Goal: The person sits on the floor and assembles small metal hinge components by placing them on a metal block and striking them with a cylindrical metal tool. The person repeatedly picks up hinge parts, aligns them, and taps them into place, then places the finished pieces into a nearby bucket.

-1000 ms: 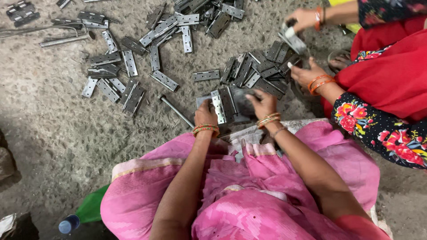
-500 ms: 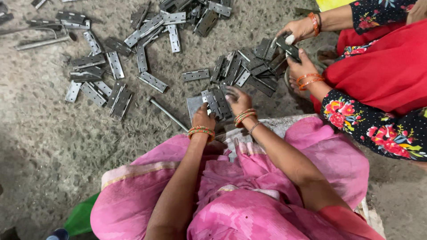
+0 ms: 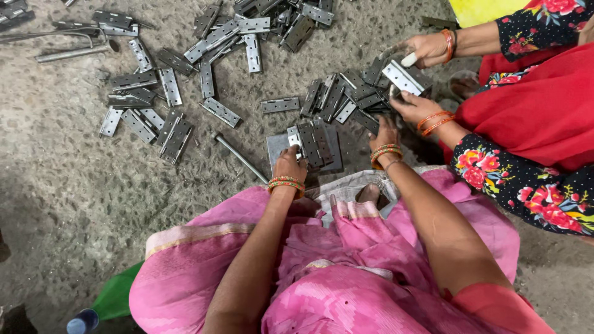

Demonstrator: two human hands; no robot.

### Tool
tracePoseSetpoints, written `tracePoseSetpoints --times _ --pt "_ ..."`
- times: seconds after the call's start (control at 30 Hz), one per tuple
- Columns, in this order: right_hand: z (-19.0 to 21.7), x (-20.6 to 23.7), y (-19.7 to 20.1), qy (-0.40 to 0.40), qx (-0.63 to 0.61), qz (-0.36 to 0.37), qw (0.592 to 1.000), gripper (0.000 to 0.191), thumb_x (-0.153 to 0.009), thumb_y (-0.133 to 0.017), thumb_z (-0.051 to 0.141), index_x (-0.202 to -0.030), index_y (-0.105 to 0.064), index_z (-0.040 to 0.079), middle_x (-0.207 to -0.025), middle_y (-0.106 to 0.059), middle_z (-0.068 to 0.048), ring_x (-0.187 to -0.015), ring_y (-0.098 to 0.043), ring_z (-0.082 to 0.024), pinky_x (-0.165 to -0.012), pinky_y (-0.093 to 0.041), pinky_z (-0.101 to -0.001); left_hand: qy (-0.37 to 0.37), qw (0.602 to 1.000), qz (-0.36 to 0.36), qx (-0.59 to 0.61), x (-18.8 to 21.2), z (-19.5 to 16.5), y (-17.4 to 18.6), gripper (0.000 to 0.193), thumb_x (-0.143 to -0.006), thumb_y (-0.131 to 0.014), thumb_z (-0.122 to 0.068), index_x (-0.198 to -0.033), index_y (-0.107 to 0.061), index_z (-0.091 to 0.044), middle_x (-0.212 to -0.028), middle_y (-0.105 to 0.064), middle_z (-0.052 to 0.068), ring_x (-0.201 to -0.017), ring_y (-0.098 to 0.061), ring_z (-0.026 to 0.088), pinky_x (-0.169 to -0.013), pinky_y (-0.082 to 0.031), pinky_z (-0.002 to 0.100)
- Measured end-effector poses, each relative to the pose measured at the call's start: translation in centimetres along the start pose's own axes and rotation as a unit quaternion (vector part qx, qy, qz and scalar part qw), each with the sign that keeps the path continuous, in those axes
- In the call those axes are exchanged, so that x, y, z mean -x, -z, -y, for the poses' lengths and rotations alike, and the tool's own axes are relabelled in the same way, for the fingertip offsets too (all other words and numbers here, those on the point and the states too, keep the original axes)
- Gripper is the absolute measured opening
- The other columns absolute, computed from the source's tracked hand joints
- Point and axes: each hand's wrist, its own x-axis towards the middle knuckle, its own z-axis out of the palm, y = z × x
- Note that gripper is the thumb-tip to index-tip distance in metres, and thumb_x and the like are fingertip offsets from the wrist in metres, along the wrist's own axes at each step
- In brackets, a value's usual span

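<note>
Left hand (image 3: 289,166) pinches stiff, heavy-looking steel hinges (image 3: 312,143) by near edge; right hand (image 3: 385,133) rests open beside.

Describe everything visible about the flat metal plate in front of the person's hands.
The flat metal plate is grey, dull and roughly square, lying flat on the gritty floor just ahead of the person's knees. A few dark metal hinges lie stacked on it, covering its middle. The left hand rests on its near edge, at a hinge; the right hand is off to its right.
</note>
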Motion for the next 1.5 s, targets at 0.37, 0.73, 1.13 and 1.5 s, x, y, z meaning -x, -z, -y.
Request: tracePoseSetpoints --times 0.37,0.73,1.13,1.5 --pt "-0.8 0.0 0.5 0.009 0.008 0.003 1.000 0.059 -0.065 -0.088 0.001 -0.122 -0.072 0.008 -0.125 -0.066 -0.022 -0.115 -0.062 -0.042 -0.099 -0.050 -0.0456 0.007 1.000 0.019 -0.002 0.2 -0.6 0.5 0.039 -0.081 -0.076 -0.018 -0.118 -0.071 -0.009 -0.120 -0.068 0.020 -0.106 -0.066 0.042 -0.091 -0.054 0.050" --pt "-0.3 0.3 0.3 0.031 0.081 0.024 0.996 0.046 -0.080 -0.076 -0.003 -0.124 -0.071 0.005 -0.121 -0.066 -0.025 -0.107 -0.064 -0.043 -0.091 -0.052 -0.0483 0.030 0.998 0.043 -0.020 0.4 -1.9 1.7 0.039 -0.083 -0.078 -0.020 -0.120 -0.070 -0.012 -0.120 -0.068 0.017 -0.104 -0.068 0.040 -0.088 -0.055 0.049" --pt "1.9 2.0 0.9 -0.020 0.081 0.027 0.996 0.023 -0.087 -0.063 0.001 -0.107 -0.073 0.003 -0.095 -0.072 -0.026 -0.088 -0.069 -0.045 -0.077 -0.056 -0.0514 0.012 1.000 0.026 -0.002 1.0 -0.6 1.4 0.038 -0.082 -0.078 -0.019 -0.118 -0.071 -0.012 -0.119 -0.068 0.018 -0.104 -0.067 0.041 -0.088 -0.055 0.050" --pt "2.3 5.6 1.3 -0.057 -0.047 0.003 0.997 0.021 -0.091 -0.069 0.010 -0.110 -0.074 0.003 -0.086 -0.072 -0.025 -0.079 -0.070 -0.040 -0.075 -0.054 -0.0484 0.035 0.998 -0.027 0.032 1.3 -0.7 2.8 0.041 -0.083 -0.077 -0.020 -0.121 -0.070 -0.009 -0.120 -0.069 0.021 -0.106 -0.067 0.043 -0.090 -0.054 0.050"
